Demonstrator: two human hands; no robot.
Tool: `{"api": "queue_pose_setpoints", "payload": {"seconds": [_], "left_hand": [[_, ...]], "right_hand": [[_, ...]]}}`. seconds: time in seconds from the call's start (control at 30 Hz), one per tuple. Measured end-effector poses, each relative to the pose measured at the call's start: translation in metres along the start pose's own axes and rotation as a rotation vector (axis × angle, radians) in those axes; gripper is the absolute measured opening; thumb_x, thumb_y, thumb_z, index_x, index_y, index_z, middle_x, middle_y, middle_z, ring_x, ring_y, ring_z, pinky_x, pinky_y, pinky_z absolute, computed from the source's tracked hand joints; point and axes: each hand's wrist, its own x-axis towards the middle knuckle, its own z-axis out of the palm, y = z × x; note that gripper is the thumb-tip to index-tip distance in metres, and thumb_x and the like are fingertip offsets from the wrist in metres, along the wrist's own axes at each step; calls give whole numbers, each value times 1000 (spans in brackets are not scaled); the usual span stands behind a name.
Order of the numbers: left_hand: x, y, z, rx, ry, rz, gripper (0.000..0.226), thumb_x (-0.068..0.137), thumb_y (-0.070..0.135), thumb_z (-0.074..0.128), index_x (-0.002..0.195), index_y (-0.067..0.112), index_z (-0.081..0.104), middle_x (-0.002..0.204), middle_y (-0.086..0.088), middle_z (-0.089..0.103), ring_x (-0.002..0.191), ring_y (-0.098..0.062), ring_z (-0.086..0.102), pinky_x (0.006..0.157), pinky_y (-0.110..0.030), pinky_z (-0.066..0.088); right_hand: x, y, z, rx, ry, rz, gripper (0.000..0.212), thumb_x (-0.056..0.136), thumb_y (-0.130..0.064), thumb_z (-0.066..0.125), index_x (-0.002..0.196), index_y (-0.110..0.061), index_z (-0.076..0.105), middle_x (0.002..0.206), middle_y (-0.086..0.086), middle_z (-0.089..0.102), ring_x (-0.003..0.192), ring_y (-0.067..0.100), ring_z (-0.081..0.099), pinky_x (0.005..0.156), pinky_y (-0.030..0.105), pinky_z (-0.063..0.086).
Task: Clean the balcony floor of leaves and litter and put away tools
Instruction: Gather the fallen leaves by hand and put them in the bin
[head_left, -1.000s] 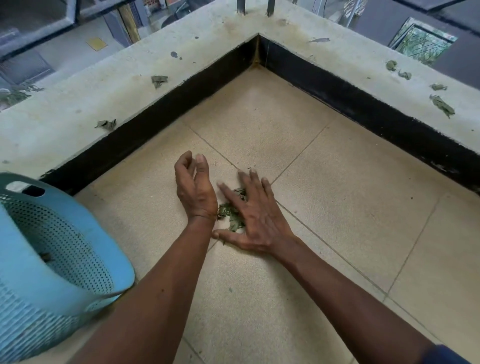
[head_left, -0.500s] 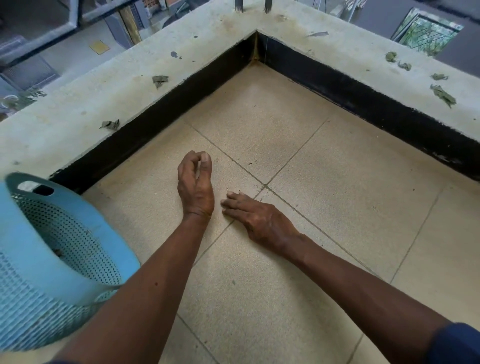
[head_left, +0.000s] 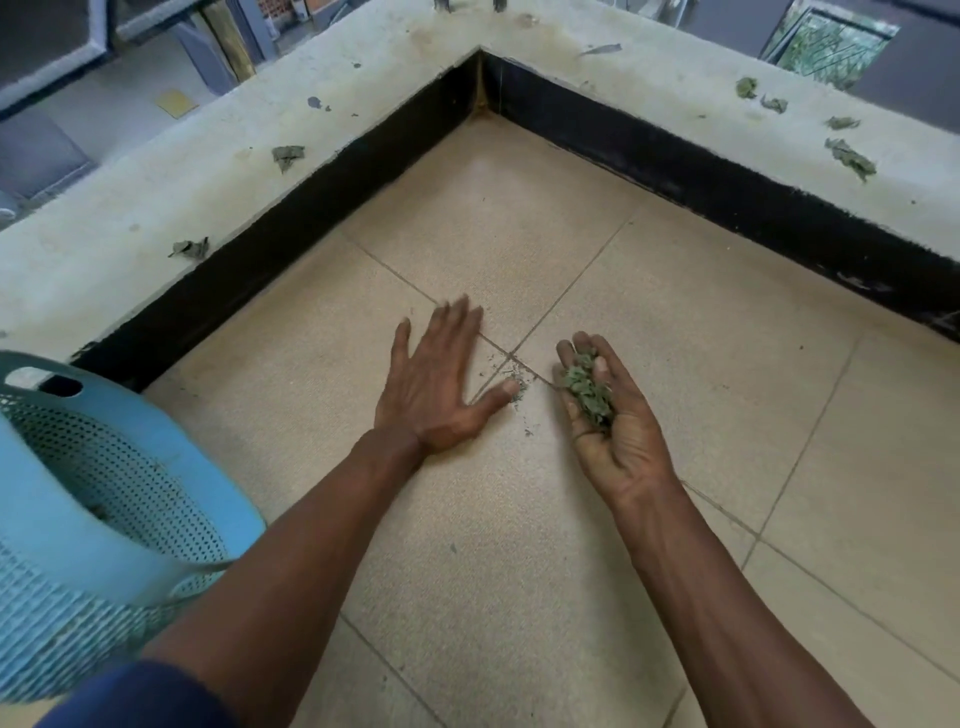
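The basket (head_left: 119, 467), blue and perforated, sits tilted at eight o'clock with its mouth in view, so the handful has only a short trip. I would carry it low, palm up, and tip it well inside the rim so nothing spills back. At four o'clock of the tile joint the right hand (head_left: 615, 441) lies palm up. Its fingers (head_left: 584, 348) and thumb are curled round a clump of leaves (head_left: 587, 392), dry, grey-green and crumbly. The left hand (head_left: 436, 384), at nine o'clock of the joint, lies palm down on the floor (head_left: 519, 571). Its fingers are straight and spread and hold nothing, and the thumb tip is just beside a scatter of crumbs (head_left: 519, 388). Sweeping those with the hand's edge toward the cupped palm would likely beat pinching them. Farther off, from ten to two o'clock, strays (head_left: 288, 155) lie on the ledge (head_left: 130, 218).
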Motion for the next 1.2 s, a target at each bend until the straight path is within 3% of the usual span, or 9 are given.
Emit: {"api": "queue_pose_setpoints", "payload": {"seconds": [0.17,0.37,0.43,0.53,0.6,0.83,0.97,1.07,1.2], "left_hand": [[14,1,2,271,-224,418,112,88,90,17,165,15,-12,173,-8,-16,160,-21,-18,128,-57,4],[-22,23,-1,148,-417,697,105,94,76,36,166,13,-7,174,-9,-13,160,-20,-16,131,-48,1],[-48,27,-6,32,-331,593,103,95,75,37,167,15,-5,174,-7,-12,161,-20,-12,130,-52,6],[-88,36,-6,78,-94,64,110,90,87,22,165,16,-13,172,-7,-22,159,-23,-19,129,-57,-3],[-106,50,-1,109,-132,-230,117,85,94,14,161,14,-24,168,-8,-34,156,-24,-30,128,-56,-10],[-54,113,30,65,-158,-428,126,77,101,0,159,8,-28,165,-10,-39,151,-26,-38,123,-61,-15],[-29,124,38,14,-139,-293,121,82,98,7,159,12,-28,165,-6,-39,151,-22,-38,123,-60,-18],[-8,95,27,-1,-92,-56,115,88,92,21,161,17,-25,167,-2,-35,155,-20,-31,127,-52,-12],[29,64,6,201,-360,404,110,89,89,19,165,17,-15,172,-7,-21,159,-21,-20,130,-53,2]], "right_hand": [[-20,-22,-10,198,51,-53,28,102,0,52,127,-1,64,128,16,71,118,32,70,105,45,51],[-39,-29,-23,216,92,-73,26,104,-1,50,124,-2,66,129,16,71,118,31,70,105,45,51],[-44,-31,-31,243,104,-78,27,104,0,50,125,-2,66,129,16,71,120,31,69,104,45,52],[-51,-33,-39,296,123,-102,27,103,0,49,123,-2,67,129,16,71,119,31,69,102,45,54],[-57,-33,-41,317,130,-100,27,103,0,49,122,-3,67,128,16,71,116,31,71,101,45,54],[-66,-34,-45,297,134,-73,28,104,-2,48,124,-3,67,128,15,71,119,31,69,103,46,53],[-67,-38,-43,300,110,-62,27,104,-2,49,123,-2,67,130,16,70,118,32,70,103,47,52],[-67,-41,-43,313,102,-50,27,105,-2,48,124,-2,66,130,16,70,117,32,70,102,47,53],[-67,-41,-45,323,103,-52,28,106,-2,47,127,-2,65,130,17,70,119,33,69,105,47,52]]}}
